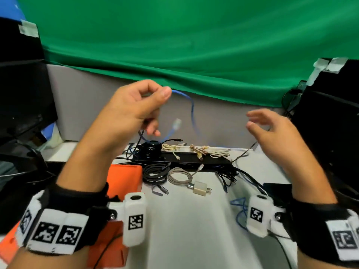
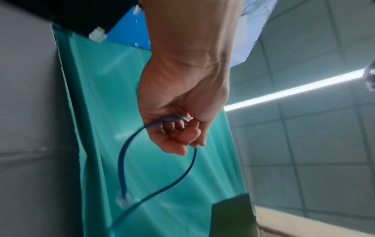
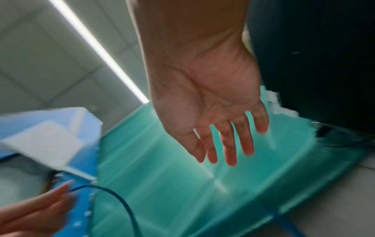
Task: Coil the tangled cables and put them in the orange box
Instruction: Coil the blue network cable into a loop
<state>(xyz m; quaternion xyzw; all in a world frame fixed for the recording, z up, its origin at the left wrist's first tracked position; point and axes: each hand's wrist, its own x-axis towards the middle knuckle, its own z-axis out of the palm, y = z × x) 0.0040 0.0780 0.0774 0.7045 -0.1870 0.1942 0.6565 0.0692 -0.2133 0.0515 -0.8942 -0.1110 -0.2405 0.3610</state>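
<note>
My left hand (image 1: 136,107) is raised above the table and grips a thin blue network cable (image 1: 192,111) in curled fingers. The cable (image 2: 125,154) loops down from the fist, its clear plug (image 1: 177,123) dangling below. My right hand (image 1: 272,129) hovers to the right with straight spread fingers (image 3: 229,144) and holds nothing. The orange box (image 1: 124,175) sits on the table under my left forearm. Several cables lie behind it: a black coil (image 1: 150,149), a dark grey coil (image 1: 155,172), a beige coil (image 1: 179,176) with a white charger plug (image 1: 200,189), and light ones (image 1: 211,151).
A long black bar (image 1: 186,162) lies across the table under some cables. More blue cable (image 1: 240,210) trails near my right wrist. Black equipment (image 1: 330,113) stands at right and more at left (image 1: 21,94). A green cloth (image 1: 194,45) hangs behind.
</note>
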